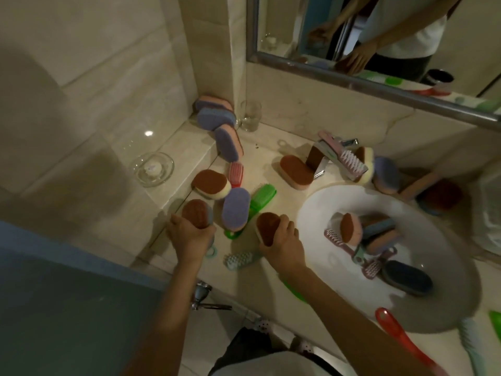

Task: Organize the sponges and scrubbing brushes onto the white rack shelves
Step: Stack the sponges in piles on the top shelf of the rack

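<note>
Left hand (189,236): we curl our fingers round a brown sponge (196,213).
Right hand (283,241): we grip a second brown sponge (267,226).
Between our hands: a purple sponge (235,208), lying loose.

Dim, warm indoor light, soft focus throughout | pinpoint glare on wall tile (148,133) up-left of left hand (189,236) gripping left sponge (196,213) | broad shadow across that wall | white basin (320,210), right of right hand (283,241) gripping right sponge (268,226), brightest | frame edges bowed, smeared
</note>
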Demonstrator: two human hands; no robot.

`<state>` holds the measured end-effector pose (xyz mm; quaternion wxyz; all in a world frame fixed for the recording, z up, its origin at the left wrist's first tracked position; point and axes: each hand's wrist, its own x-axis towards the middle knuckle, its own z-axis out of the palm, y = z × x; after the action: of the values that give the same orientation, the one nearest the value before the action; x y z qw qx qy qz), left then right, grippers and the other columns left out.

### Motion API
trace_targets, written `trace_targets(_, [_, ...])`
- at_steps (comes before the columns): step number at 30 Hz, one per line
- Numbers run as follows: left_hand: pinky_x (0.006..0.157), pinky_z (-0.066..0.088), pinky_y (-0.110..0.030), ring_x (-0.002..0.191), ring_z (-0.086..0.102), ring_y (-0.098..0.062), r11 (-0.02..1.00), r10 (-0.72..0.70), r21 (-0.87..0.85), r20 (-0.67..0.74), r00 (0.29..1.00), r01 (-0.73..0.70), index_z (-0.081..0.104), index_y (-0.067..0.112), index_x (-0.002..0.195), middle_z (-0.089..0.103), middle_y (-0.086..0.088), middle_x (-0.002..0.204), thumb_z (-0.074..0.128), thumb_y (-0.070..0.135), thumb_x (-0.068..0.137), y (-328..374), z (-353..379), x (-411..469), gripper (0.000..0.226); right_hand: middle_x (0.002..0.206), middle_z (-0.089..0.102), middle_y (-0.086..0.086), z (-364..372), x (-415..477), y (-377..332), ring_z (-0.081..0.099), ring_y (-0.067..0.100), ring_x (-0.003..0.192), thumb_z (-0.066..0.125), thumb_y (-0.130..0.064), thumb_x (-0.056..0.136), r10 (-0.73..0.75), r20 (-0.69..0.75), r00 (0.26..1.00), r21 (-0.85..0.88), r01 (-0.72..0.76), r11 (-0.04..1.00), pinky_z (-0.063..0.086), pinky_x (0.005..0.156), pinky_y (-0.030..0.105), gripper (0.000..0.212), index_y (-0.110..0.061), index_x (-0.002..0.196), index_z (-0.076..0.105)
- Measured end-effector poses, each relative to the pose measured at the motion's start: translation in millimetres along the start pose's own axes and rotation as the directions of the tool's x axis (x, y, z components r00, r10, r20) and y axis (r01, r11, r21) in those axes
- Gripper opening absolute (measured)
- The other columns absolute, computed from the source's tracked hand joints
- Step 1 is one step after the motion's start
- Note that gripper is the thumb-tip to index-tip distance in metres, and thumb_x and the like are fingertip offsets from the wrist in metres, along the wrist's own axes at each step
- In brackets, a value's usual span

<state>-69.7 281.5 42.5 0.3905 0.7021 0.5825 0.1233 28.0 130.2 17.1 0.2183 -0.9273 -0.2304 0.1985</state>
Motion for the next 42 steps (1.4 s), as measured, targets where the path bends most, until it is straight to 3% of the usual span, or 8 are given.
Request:
trace_targets(2, [0.103,0.038,-0.041,0.126,0.038,-0.037,0.999,0.040,-0.025,-0.012,0.999,-0.040,0.042,-0.005,0.128,0.042,-0.026,0.132,0.074,0.013,0.065,22.0,1.4,-6.6,0.073,0.126,0.043,0.011,-14.7,-1.6,2.9,0.047,0.028,0.113,0.068,-0.034,0.078,-0.011,-0.099,0.995,0.068,0.018,0.998,0.045,0.085,0.037,0.069,-0.009,0.130,0.030])
trace_targets(8, [0.083,0.043,-0.028,0.106,0.056,-0.028,0.918,0.285,-0.294,0.023,0.958,-0.266,0.037,0.004,0.123,0.053,-0.014,0.119,0.076,0.013,0.064,115.8,29.3,-41.6,0.072,0.112,0.047,0.012,-99.8,2.4,16.7,0.047,0.027,0.102,0.069,-0.029,0.076,-0.058,-0.412,0.909,0.131,0.122,0.984,0.037,0.072,0.029,0.048,-0.005,0.109,0.045])
trace_targets(13, [0.082,0.037,-0.019,0.093,0.049,-0.009,0.796,0.470,-0.472,0.088,0.878,-0.379,0.031,0.011,0.129,0.046,0.006,0.106,0.082,0.031,0.063,208.4,66.6,-90.5,0.086,0.091,0.039,0.004,-198.0,-6.6,50.8,0.041,0.023,0.087,0.071,-0.022,0.073,-0.060,-0.632,0.772,0.115,0.170,0.979,0.028,0.071,0.023,0.037,-0.011,0.085,0.038])
trace_targets(19, [0.069,0.053,-0.013,0.087,0.064,-0.007,0.604,0.623,-0.762,0.269,0.734,-0.233,0.052,0.012,0.115,0.065,0.001,0.103,0.078,0.034,0.070,302.2,121.8,-172.1,0.056,0.097,0.038,-0.001,-305.9,-35.5,123.4,0.039,0.014,0.090,0.071,-0.021,0.072,-0.020,-0.783,0.622,0.116,0.178,0.977,0.030,0.074,0.021,0.038,-0.008,0.098,0.045])
trace_targets(25, [0.092,0.051,-0.037,0.105,0.063,-0.023,0.559,0.665,-0.828,0.425,0.615,-0.033,0.056,0.008,0.121,0.065,-0.011,0.117,0.071,0.030,0.079,388.0,183.9,-273.5,0.050,0.098,0.040,0.002,-405.1,-61.1,212.4,0.040,0.017,0.089,0.071,-0.020,0.074,-0.011,-0.870,0.494,0.068,0.142,0.988,0.028,0.072,0.020,0.036,-0.011,0.094,0.042])
trace_targets(34, [0.089,0.047,-0.034,0.110,0.057,-0.022,0.642,0.583,-0.747,0.623,0.521,0.175,0.048,0.012,0.130,0.059,-0.008,0.128,0.065,0.035,0.083,486.2,259.1,-359.8,0.055,0.124,0.050,0.009,-516.7,-62.3,338.7,0.053,0.025,0.108,0.065,-0.030,0.083,0.213,-0.843,0.494,0.274,0.053,0.960,0.050,0.090,0.038,0.048,-0.027,0.127,0.044])
trace_targets(37, [0.088,0.046,-0.036,0.119,0.054,-0.025,0.648,0.563,-0.720,0.673,0.479,0.249,0.049,0.013,0.127,0.056,-0.009,0.131,0.056,0.036,0.089,509.9,274.6,-371.1,0.045,0.127,0.057,0.009,-533.9,-49.1,366.5,0.056,0.028,0.111,0.062,-0.030,0.086,0.319,-0.767,0.557,0.399,0.023,0.917,0.050,0.092,0.041,0.049,-0.022,0.132,0.046])
trace_targets(42, [0.103,0.037,-0.047,0.129,0.043,-0.034,0.651,0.558,-0.606,0.790,0.254,0.457,0.038,0.012,0.138,0.040,-0.019,0.144,0.044,0.040,0.093,530.0,294.8,-371.5,0.053,0.128,0.059,0.012,-539.9,-23.3,381.5,0.055,0.030,0.115,0.062,-0.028,0.085,0.357,-0.714,0.603,0.449,0.002,0.894,0.047,0.097,0.041,0.045,-0.019,0.128,0.053])
